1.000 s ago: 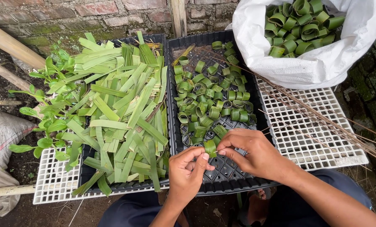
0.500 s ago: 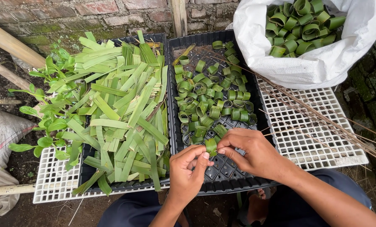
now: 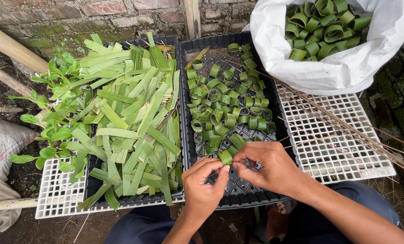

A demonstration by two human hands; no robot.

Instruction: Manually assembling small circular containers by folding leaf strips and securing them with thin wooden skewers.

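Note:
My left hand [image 3: 203,185] and my right hand [image 3: 266,165] meet over the near end of a black tray [image 3: 242,192]. Together they pinch a small ring of green leaf strip [image 3: 225,157] between thumbs and fingertips. The same tray holds several finished green leaf rings [image 3: 224,101] heaped in its middle and far end. To the left, a second black tray [image 3: 93,187] is piled with flat cut leaf strips [image 3: 129,117].
A white sack [image 3: 346,63] at the top right is full of leaf rings. Thin brown sticks [image 3: 346,126] lie across a white plastic grid [image 3: 337,153] under the trays. A brick wall, wooden poles and small green plants border the far and left sides.
Both hands stay in place over the tray's near end, fingers working slightly on the leaf ring. Nothing else has moved.

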